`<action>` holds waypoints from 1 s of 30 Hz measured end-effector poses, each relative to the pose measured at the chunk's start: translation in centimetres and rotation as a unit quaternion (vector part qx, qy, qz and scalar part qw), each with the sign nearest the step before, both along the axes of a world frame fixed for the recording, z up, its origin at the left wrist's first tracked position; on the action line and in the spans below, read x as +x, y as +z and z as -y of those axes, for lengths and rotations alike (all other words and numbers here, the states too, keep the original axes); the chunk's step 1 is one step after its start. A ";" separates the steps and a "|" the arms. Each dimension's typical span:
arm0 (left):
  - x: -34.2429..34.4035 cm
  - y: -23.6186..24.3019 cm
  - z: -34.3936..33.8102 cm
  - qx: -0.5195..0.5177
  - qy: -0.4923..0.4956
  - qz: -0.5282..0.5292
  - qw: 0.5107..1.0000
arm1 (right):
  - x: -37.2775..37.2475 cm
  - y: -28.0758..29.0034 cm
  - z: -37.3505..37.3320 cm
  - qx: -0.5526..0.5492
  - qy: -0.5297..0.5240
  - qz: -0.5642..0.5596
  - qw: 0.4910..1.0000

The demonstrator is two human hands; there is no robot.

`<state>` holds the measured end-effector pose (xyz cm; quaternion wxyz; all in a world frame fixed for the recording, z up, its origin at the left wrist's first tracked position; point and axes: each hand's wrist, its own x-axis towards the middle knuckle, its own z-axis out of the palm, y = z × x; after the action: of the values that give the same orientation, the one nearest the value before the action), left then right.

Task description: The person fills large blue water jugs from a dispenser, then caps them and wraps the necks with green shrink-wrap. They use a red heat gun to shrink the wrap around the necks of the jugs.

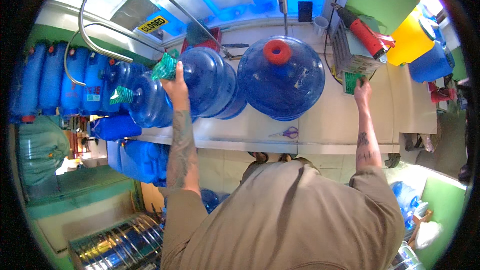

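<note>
My left hand (176,90) is closed around the neck of a large blue water bottle (202,77), where a crinkled green plastic seal (167,67) covers the top. Off to the right, my right hand (362,89) has its fingers pinched at a green seal piece (352,82) beside a grey box (357,52). Between my hands stands another round blue water bottle (280,82) with a red ring (277,52) on its mouth. Left of my left hand, a further blue bottle (149,100) wears a similar green seal (121,95).
A red heat gun (362,32) lies on the grey box. Purple-handled scissors (290,132) rest near the counter's (340,130) front edge. Curved metal pipes (82,20) arch over the left side. Slim blue containers (52,77) line the far left; a yellow jug (412,37) stands right.
</note>
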<state>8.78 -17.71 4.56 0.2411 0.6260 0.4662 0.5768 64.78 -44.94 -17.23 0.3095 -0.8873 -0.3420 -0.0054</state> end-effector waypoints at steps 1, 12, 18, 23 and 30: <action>2.6 0.1 1.8 0.016 0.054 0.057 0.997 | -1.6 2.5 0.4 0.129 0.007 -0.145 0.981; 16.2 6.9 17.3 -0.048 -0.382 -0.075 0.920 | -21.1 28.5 -0.4 0.253 0.450 -0.507 0.690; 15.7 7.0 16.1 -0.007 -0.290 0.005 0.957 | -21.4 29.7 -1.0 0.135 0.443 -0.293 0.837; 14.4 7.8 14.4 -0.030 -0.342 -0.089 0.935 | -21.3 30.1 -2.4 0.191 0.488 -0.238 0.818; 14.6 7.0 12.9 -0.009 -0.442 -0.032 0.896 | -21.0 29.7 -4.0 0.175 0.530 -0.403 0.726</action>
<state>23.36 -30.65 11.61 0.4616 0.7836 0.1537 0.3864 43.79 -40.91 12.46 0.5201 -0.4110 -0.5925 0.4577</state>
